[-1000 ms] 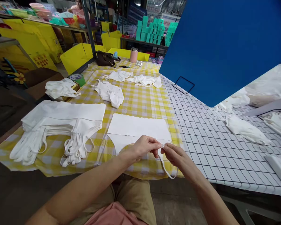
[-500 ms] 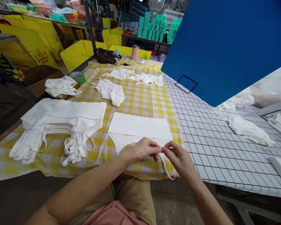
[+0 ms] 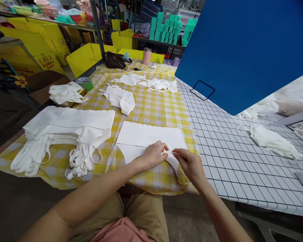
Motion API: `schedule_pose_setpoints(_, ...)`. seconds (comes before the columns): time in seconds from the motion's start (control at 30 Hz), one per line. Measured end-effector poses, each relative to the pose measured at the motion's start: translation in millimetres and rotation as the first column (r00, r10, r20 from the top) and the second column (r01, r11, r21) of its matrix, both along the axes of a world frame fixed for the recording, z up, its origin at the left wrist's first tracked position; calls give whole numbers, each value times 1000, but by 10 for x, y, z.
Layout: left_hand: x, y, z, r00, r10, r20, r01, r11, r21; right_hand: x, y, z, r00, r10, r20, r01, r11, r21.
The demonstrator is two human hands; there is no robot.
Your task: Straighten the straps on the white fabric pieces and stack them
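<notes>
A white strappy top lies flat in front of me, its scalloped edge turned away. My left hand rests on its near right part, fingers curled and thumb close to the index finger, gripping the fabric. Just right of it, my right hand is closed in a pinch above the top. A thin white bit shows at its fingertips, too small to name. Beneath the right hand, a narrow strap trails toward the table's front edge. To the left sits a stack of similar white tops with straps bunched toward me.
A yellow checked cloth covers the table, with several crumpled white garments farther back. Green tape, a dark handbag and a pink flask stand beyond. A large blue board hangs over the grid-patterned cloth at right.
My hands were pinched together at the top's near right edge. Now they are slightly apart and farther forward, with the left lying on the fabric.
</notes>
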State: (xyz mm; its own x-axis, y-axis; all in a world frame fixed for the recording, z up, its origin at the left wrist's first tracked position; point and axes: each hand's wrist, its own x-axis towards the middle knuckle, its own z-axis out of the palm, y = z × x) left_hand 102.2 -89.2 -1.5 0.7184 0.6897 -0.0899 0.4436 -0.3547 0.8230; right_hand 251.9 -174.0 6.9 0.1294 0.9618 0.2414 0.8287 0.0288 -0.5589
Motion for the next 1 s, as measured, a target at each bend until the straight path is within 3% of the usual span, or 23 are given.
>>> schedule_pose_setpoints(0.07, 57, 38, -85, 996, -51, -69, 69, 950, 305, 58, 115, -59, 998, -37, -42, 34, 997, -62)
schedule_pose_setpoints(0.13, 110, 88, -138, 982, -109, -155, 167, 885, 435, 97, 214, -113, 995, -41, -87, 32, 993, -112)
schedule_pose_setpoints(0.23, 172, 172, -163, 962, -138, -235, 240, 838, 490, 123, 305, -176, 980, -70, -186, 39, 986, -164)
schedule_pose_setpoints(0.43, 237, 293, -247, 953, -178, -245, 287, 791, 540, 134, 329, -201, 950, -154, -270, 84, 963, -256)
schedule_pose_setpoints(0.5, 244, 317, -291, 962, -175, -210, 262, 805, 532, 128, 326, -176, 961, -142, -236, 82, 965, -248)
schedule_pose_setpoints(0.7, 260, 384, -320, 994, -103, -49, 113, 948, 297, 103, 361, -106, 999, 5, 38, 4, 978, -209)
schedule_pose_setpoints(0.87, 269, 413, -301, 996, -89, -16, 90, 967, 238, 89, 417, -118, 958, 96, 269, -31, 971, -235)
schedule_pose_setpoints(1.0, 269, 418, -290, 995, -97, -25, 100, 969, 226, 73, 427, -115, 931, 102, 351, -8, 965, -261)
